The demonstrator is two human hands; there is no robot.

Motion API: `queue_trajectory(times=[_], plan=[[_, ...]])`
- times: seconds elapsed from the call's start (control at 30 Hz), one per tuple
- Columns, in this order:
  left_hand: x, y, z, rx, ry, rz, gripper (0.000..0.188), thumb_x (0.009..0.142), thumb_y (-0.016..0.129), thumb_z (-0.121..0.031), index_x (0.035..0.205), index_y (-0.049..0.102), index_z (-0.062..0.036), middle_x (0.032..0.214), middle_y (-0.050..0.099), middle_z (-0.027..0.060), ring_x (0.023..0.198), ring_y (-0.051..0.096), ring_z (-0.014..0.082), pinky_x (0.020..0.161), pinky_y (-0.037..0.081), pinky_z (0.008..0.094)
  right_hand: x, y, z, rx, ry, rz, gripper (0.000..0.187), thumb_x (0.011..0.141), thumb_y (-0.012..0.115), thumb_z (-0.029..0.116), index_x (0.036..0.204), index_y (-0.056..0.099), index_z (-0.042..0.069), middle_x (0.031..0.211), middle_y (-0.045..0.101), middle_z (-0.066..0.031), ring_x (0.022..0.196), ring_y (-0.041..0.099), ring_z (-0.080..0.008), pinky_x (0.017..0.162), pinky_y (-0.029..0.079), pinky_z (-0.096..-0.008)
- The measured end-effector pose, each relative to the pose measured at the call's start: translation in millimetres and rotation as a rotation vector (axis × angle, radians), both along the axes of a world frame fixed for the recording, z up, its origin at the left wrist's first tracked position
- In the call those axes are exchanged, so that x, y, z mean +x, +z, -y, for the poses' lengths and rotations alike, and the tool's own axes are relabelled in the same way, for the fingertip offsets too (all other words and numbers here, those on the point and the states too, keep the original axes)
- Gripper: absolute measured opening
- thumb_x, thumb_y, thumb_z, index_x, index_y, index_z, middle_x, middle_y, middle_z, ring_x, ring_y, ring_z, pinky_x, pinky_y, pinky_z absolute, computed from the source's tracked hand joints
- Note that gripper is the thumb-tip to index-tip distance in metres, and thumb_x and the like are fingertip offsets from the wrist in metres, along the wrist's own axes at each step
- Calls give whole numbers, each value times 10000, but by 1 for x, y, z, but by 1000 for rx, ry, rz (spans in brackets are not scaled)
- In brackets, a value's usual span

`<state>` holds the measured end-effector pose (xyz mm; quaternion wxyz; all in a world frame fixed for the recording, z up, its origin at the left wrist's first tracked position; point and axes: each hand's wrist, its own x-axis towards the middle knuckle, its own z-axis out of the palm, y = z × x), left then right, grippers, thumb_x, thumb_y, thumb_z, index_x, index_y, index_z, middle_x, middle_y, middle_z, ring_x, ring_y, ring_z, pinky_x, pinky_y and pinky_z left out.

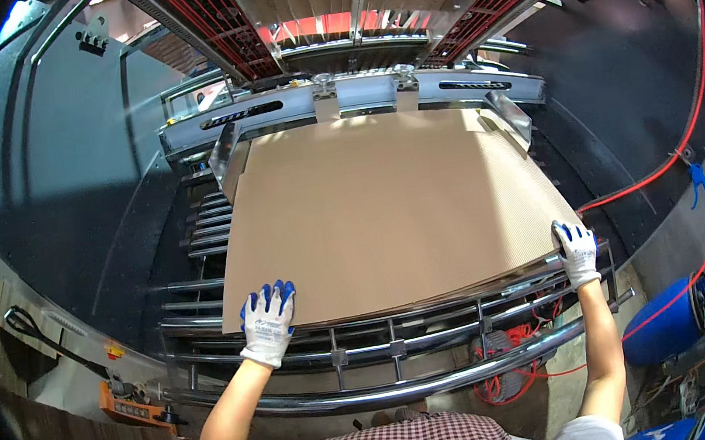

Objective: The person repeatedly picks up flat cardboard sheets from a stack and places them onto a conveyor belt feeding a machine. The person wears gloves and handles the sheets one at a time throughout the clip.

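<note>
A large brown corrugated cardboard sheet (377, 208) lies flat on the machine's metal bars, its near edge toward me. Edges of other sheets seem to show beneath it along the near right side. My left hand (269, 325), in a white glove with blue fingertips, rests at the near left corner with its fingers spread on the board. At the near right corner my right hand (577, 251), gloved the same way, has its fingers bent around the edge. Its fingertips are partly hidden.
Metal guide plates (511, 117) flank the sheet's far end, before a pale crossbar (269, 111). A chrome rail (391, 391) runs along the near side. Dark side panels (64, 167) stand left and right. A red hose (693, 125), a blue barrel (660, 323) and an orange control box (134, 409) are nearby.
</note>
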<state>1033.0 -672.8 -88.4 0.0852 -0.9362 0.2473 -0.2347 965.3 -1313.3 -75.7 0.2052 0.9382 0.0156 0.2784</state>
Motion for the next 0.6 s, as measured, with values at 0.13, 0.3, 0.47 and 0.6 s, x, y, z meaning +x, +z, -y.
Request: queue_trajectory(times=[0.13,0.3,0.47,0.6], plan=[[50,29,16,5,22,83,599,714,641,-164,1301,526,-114,1247,568,110,1126,531,279,981,396,449,65,6,7,40,-21,-38,722,617,786,219,1285,516,175,1162,567,-52,1040,547,-237,897,433,-405],[111,54,50,94,423,-137,802,784,669,-434,1458,326,-165,1483,344,127,1362,320,304,1122,214,494,134,13,-19,195,-119,-90,910,586,853,257,1378,419,144,1362,473,-83,1252,426,-289,1033,328,-454],[106,-6,47,-151,51,75,788,767,641,-520,1427,396,-166,1467,357,129,1342,333,342,1123,170,557,123,-32,-33,666,96,286,790,823,692,387,1427,334,26,1456,349,-203,1341,330,-361,1105,268,-459],[129,-21,62,-170,56,82,791,742,672,-471,1423,405,-171,1464,357,144,1361,305,348,1130,141,581,158,-77,-8,676,-203,573,671,937,517,411,1429,315,3,1467,331,-211,1368,283,-372,1139,212,-471]])
